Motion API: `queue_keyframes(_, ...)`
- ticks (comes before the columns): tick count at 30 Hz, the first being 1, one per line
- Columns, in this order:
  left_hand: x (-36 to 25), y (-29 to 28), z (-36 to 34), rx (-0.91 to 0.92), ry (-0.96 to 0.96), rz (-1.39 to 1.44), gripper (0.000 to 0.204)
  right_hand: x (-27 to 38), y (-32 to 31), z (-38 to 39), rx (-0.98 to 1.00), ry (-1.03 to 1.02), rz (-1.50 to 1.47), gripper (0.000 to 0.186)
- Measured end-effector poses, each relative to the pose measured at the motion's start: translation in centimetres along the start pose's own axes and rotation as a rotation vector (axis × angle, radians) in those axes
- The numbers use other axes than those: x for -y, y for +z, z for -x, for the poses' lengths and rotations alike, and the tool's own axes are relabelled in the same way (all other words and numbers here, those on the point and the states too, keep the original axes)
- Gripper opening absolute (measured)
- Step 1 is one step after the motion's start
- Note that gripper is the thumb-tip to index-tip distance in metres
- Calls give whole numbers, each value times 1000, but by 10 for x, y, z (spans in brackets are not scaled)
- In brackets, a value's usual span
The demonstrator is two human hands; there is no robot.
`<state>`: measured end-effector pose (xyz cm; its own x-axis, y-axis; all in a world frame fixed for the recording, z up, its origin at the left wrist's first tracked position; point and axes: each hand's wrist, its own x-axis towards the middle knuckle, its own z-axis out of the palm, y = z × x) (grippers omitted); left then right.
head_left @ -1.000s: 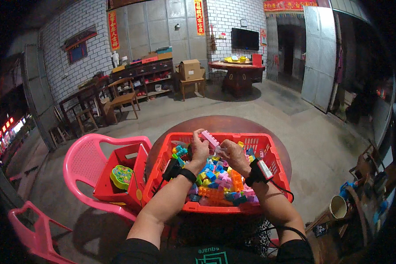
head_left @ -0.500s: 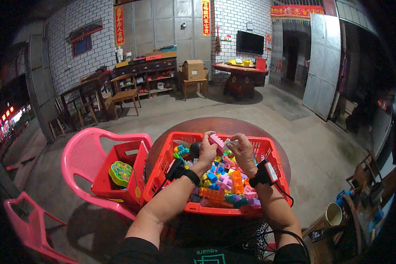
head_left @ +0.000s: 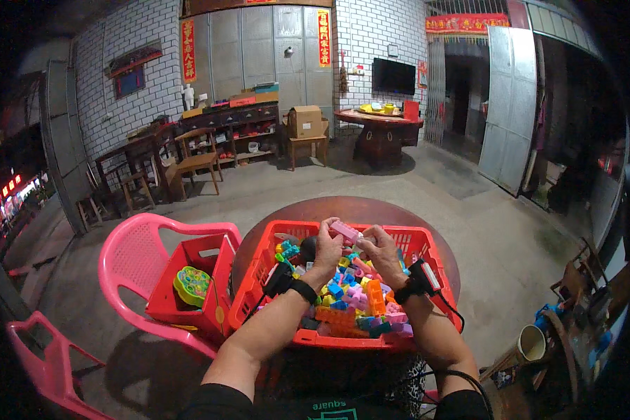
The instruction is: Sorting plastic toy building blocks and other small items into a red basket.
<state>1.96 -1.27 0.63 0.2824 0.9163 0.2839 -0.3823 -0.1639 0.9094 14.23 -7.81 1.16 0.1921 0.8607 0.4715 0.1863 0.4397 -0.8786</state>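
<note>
Where left fingers [head_left: 326,228] grip, the pink block [head_left: 344,231] points lengthwise toward pinching right fingers [head_left: 373,235].

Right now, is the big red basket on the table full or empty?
Partly full: many colourful toy blocks lie inside the red basket, but its far wall shows above them.

Blocks [head_left: 357,299] in basket [head_left: 350,341] on table [head_left: 329,208]; chair [head_left: 136,255] left, box [head_left: 206,318] apparently on it; bucket [head_left: 531,342] right

2 pink chairs [head_left: 134,250] at L, blk TV [head_left: 393,76] on wht brick wall [head_left: 374,31].
</note>
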Motion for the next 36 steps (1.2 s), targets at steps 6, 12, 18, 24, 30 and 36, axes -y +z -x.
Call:
queue_keyframes(6,16,-11,-11,-40,29,-282,29,-2,-1,-1,-13,47,8,17)
queue_keyframes(12,12,-9,0,262,-135,-321,22,-7,-5,-3,-10,30,-16,17)
queue_keyframes(18,4,5,13,423,-346,-285,21,-21,-12,-9,-32,-59,88,11)
queue_keyframes(24,23,-10,-5,322,-142,-65,20,-40,-10,-4,50,3,98,15)
queue_keyframes(30,11,-8,-2,201,-190,-167,23,-15,-16,-1,9,30,258,13)
queue_keyframes(36,17,-8,0,281,-278,-142,22,-15,-6,-4,-75,-227,373,19)
